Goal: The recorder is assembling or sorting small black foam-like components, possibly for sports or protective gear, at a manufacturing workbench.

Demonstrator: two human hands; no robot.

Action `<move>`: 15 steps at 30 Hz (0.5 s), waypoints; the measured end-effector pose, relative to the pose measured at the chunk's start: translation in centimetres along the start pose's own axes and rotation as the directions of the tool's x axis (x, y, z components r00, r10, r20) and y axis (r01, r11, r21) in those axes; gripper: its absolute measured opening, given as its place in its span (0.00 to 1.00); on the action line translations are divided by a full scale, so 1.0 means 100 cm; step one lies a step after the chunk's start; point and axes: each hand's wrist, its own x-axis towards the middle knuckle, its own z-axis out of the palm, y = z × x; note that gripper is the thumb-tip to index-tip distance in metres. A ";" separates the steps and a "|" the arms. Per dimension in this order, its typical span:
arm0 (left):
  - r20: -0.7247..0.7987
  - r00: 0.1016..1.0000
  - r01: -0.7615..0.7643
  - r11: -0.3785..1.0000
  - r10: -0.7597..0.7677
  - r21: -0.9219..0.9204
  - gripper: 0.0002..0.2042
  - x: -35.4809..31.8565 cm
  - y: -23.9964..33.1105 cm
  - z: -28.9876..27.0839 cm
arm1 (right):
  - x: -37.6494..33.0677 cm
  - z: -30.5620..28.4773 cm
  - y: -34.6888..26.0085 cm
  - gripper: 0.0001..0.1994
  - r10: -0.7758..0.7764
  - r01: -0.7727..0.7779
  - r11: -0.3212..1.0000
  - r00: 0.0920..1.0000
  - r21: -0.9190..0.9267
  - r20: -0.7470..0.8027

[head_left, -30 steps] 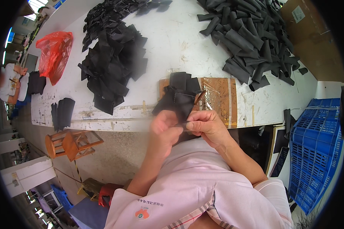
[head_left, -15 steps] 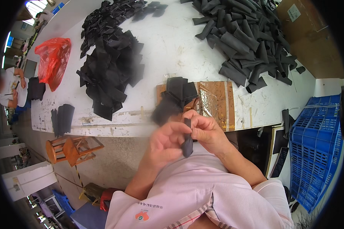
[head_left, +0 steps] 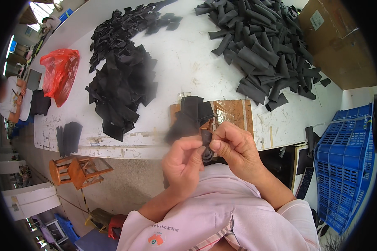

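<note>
Between both hands, just off the table's near edge, is a small dark grey fabric piece [head_left: 207, 144], its lower end curled into a loop. My left hand [head_left: 183, 161] pinches it from the left with thumb and fingers. From the right, my right hand [head_left: 235, 150] grips it, thumb against its side. Beyond the hands, several black fabric pieces [head_left: 192, 109] lie on a flat brown cardboard box [head_left: 243, 113] at the table's edge. The left part of that stack is blurred.
The white table [head_left: 184, 62] bears a heap of flat black pieces [head_left: 117, 88] left and rolled dark tubes [head_left: 255, 54] right. A red plastic bag [head_left: 62, 75] lies far left. A cardboard carton [head_left: 335, 46], blue crates [head_left: 343, 167] and a wooden stool [head_left: 83, 171] surround it. Another person [head_left: 14, 100] sits left.
My left hand has closed in on the fabric piece, and its lower end now curls into a loop instead of hanging down. The view has shifted slightly.
</note>
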 end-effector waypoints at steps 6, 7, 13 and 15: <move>0.532 0.841 0.511 0.475 -0.103 -0.716 0.11 0.045 0.031 0.000 | 0.020 -0.018 -0.022 0.11 -0.035 0.021 0.948 0.999 0.318 0.040; 0.671 0.741 0.647 0.250 0.018 -0.721 0.11 0.048 0.035 0.002 | 0.024 -0.020 -0.024 0.11 -0.038 0.023 0.948 0.998 0.317 0.040; 0.589 0.709 0.642 0.010 -0.388 -0.766 0.19 0.060 -0.032 -0.007 | 0.042 -0.029 0.043 0.10 0.330 -0.427 0.651 0.904 0.628 0.272; 0.569 0.772 0.627 0.194 -0.285 -0.754 0.13 0.052 -0.051 -0.014 | 0.044 -0.023 0.051 0.10 0.299 -0.401 0.675 0.916 0.619 0.267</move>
